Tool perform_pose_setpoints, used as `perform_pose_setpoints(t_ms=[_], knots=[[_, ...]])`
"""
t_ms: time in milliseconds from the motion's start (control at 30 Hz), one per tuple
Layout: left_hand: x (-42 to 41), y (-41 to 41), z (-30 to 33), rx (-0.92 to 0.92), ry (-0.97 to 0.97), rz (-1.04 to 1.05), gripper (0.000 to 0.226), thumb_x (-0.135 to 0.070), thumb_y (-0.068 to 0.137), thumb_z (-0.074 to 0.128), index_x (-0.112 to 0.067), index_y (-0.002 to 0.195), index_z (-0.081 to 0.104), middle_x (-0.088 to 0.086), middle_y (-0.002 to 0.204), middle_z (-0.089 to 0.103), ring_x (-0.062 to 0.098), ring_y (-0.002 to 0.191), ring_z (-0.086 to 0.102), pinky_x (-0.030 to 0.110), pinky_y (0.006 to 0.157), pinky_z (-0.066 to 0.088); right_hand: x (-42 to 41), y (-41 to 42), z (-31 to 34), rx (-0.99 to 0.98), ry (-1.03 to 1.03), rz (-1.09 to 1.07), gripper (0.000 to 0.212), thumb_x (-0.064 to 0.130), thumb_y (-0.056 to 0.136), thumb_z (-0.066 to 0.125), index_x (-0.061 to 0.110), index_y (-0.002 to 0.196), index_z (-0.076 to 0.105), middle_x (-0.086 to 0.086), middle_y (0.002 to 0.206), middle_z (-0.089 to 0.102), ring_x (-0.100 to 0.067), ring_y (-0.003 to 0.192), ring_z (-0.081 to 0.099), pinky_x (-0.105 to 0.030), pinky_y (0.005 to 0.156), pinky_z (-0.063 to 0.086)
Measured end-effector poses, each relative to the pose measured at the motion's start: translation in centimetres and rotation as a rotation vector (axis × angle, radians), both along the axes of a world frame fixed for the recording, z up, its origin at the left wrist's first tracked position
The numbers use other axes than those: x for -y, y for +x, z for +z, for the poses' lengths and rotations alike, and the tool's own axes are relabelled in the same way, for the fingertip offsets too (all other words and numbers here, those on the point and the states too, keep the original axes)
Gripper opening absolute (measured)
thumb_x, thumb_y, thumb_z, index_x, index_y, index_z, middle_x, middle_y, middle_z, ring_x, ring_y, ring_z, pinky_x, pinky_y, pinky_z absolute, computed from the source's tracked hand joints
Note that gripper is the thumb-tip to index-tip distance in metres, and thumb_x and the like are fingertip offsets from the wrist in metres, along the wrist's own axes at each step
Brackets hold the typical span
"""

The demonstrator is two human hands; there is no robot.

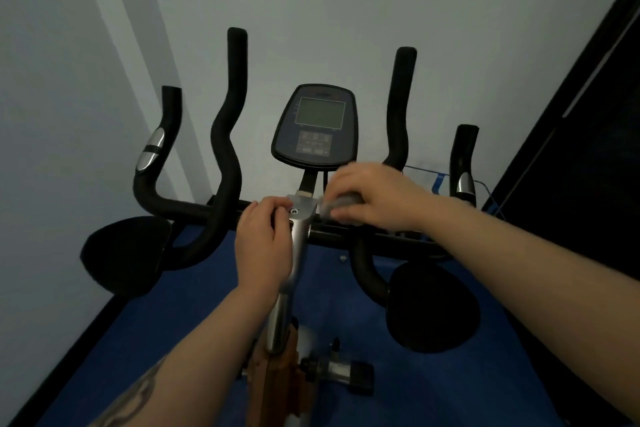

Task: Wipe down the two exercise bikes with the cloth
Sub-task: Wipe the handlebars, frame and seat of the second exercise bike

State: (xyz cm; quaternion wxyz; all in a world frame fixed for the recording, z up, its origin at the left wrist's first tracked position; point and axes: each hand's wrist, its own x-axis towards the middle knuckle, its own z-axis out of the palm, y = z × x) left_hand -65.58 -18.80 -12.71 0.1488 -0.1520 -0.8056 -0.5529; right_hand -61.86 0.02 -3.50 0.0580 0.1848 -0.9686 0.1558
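Landmark = silver stem clamp (300,211) at top of the bike (284,305) post. R hand (372,198) sits just right of clamp, fingers curled down round a bunched grey cloth (334,206), pressing it on the black crossbar (381,236) where bar meets clamp. L hand (265,246) is just left of clamp and a bit below, fingers wrapped on the post, thumb up by the bolt; prob. steadying. Cloth lies under R fingertips, on clamp side of that hand. Crossbar's long axis runs left-right away from clamp, so next wipe likely slides rightward along it, R hand nearer. Console (315,126) stands above clamp, apart from both hands. Only one bike in view.
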Motion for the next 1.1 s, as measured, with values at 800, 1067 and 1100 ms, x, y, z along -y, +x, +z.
perform_pose_setpoints(t_ms=[800, 1067, 1100], knots=[[-0.4, 0.5, -1.0, 0.025, 0.265, 0.219, 0.03, -0.004, 0.095, 0.041, -0.026, 0.103, 0.06, -0.008, 0.101, 0.063, 0.008, 0.098, 0.06, 0.028, 0.085, 0.05, 7.3, -0.5, -3.7, 0.062, -0.247, -0.466, 0.026, 0.029, 0.098, 0.05, 0.033, 0.116, 0.068, 0.005, 0.123, 0.064, -0.02, 0.109, 0.059, -0.026, 0.08, 0.039], [-0.4, 0.4, -1.2, 0.066, 0.291, 0.184, 0.03, -0.004, 0.097, 0.041, -0.026, 0.105, 0.06, -0.008, 0.104, 0.063, 0.006, 0.1, 0.059, 0.022, 0.086, 0.048, 7.5, -2.7, -2.4, 0.294, -0.208, -0.515, 0.026, 0.031, 0.098, 0.048, 0.025, 0.112, 0.07, -0.005, 0.112, 0.067, -0.025, 0.105, 0.06, -0.027, 0.074, 0.04], [-0.5, 0.4, -1.2, 0.053, 0.285, 0.187, 0.03, -0.004, 0.096, 0.041, -0.026, 0.104, 0.06, -0.007, 0.103, 0.064, 0.006, 0.099, 0.06, 0.018, 0.084, 0.049, 7.3, -2.0, -2.2, 0.302, -0.214, -0.467, 0.027, 0.032, 0.097, 0.05, 0.029, 0.114, 0.07, -0.003, 0.111, 0.067, -0.024, 0.103, 0.06, -0.027, 0.075, 0.04]])
